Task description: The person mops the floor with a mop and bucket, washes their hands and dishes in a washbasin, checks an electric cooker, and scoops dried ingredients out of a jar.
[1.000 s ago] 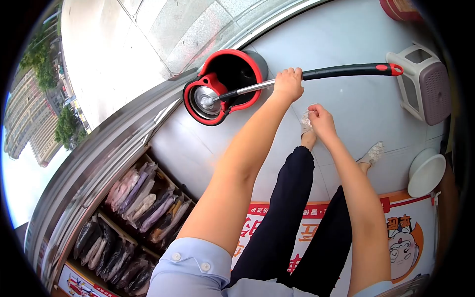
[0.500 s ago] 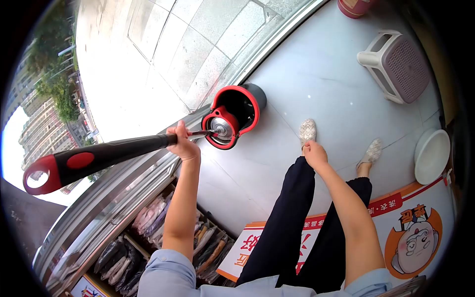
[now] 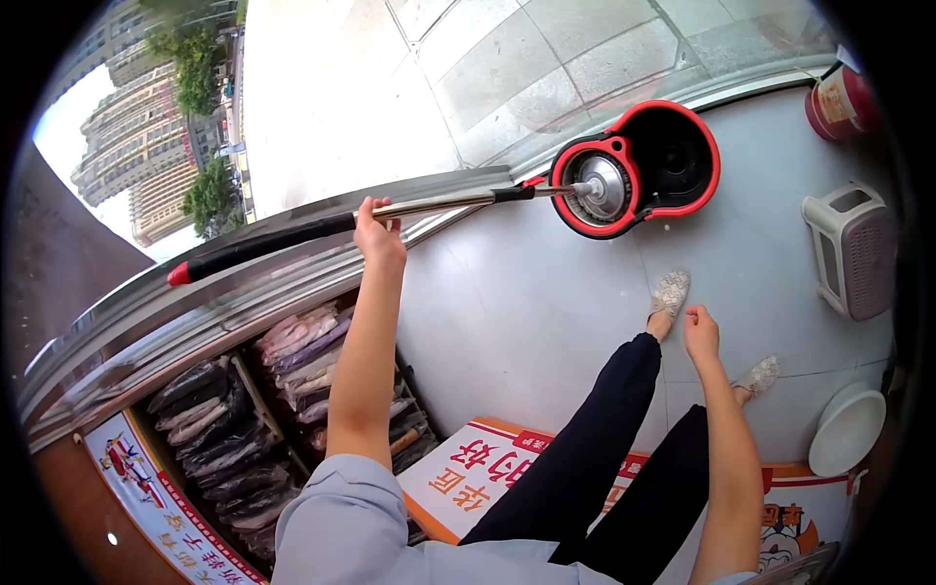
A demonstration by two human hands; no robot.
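Note:
My left hand (image 3: 378,232) is wrapped round the metal pole of a mop (image 3: 439,203). The mop's black handle with a red end points left, over the window frame. Its lower end stands in the round metal spinner (image 3: 597,187) of a red and black bucket (image 3: 717,161), near the glass at upper centre right. No mop strands can be made out. My right hand (image 3: 700,331) hangs over the floor near my shoe, its fingers curled with nothing visible in them.
A plastic stool (image 3: 866,255) and a white basin (image 3: 846,429) stand at the right, with a red container (image 3: 840,102) above. Bagged items (image 3: 219,444) fill a divided shelf at lower left. Printed boards (image 3: 458,478) lie by my legs.
The mop handle first swung from the right over to the left, and now lies further up and away. The bucket and floor appear shifted right as the view turned.

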